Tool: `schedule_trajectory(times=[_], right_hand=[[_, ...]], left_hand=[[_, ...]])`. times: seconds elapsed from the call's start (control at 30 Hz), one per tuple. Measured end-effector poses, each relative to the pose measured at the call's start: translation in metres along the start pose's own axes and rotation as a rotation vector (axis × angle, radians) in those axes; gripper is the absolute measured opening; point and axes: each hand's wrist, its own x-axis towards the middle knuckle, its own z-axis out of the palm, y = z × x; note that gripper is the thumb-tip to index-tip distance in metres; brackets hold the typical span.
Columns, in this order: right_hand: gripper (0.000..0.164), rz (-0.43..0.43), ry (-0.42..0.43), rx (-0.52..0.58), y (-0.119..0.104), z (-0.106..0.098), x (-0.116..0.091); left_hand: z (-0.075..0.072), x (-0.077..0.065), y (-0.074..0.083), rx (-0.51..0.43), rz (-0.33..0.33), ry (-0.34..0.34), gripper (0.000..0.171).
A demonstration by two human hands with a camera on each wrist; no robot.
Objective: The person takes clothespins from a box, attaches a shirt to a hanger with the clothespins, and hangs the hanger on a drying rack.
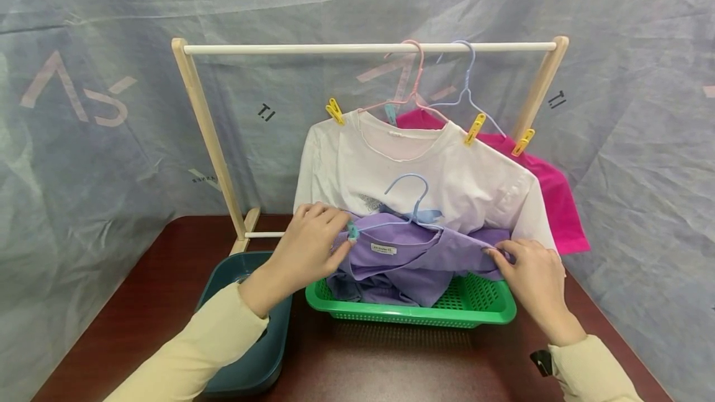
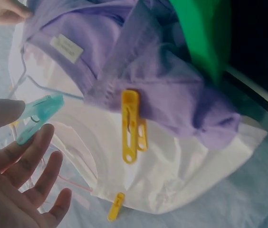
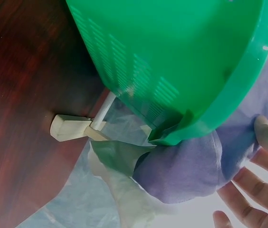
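A purple shirt [image 1: 391, 237] with a white neck label lies over the green basket [image 1: 410, 314], a blue hanger [image 1: 418, 203] in its neckline. My left hand [image 1: 313, 237] pinches a teal clothespin [image 2: 40, 116] between thumb and fingertips, beside the shirt's neckline. In the left wrist view, a yellow clothespin [image 2: 130, 126] sits at the purple shirt's shoulder edge; my hand hides it in the head view. My right hand [image 1: 530, 275] holds the shirt's other shoulder between thumb and fingers, near the basket's right end.
Behind, a white shirt [image 1: 335, 154] hangs by a pink hanger [image 1: 416, 79] from the rack's white rail [image 1: 279, 49]. A magenta shirt [image 1: 564, 203] hangs behind it on another blue hanger [image 1: 466, 79]. Yellow clothespins [image 1: 475, 129] clip both. Left of the basket stands a dark blue bin [image 1: 240, 371].
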Motion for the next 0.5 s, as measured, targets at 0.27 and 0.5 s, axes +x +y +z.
schedule_trajectory(times=[0.27, 0.5], right_hand=[[0.015, -0.007, 0.009, 0.002, 0.000, 0.001, 0.000], [0.016, -0.012, 0.012, -0.002, 0.000, 0.003, 0.000]], left_hand=[[0.012, 0.008, 0.016, 0.026, 0.095, 0.022, 0.021], [0.019, 0.016, 0.031, 0.021, 0.164, 0.038, 0.016]])
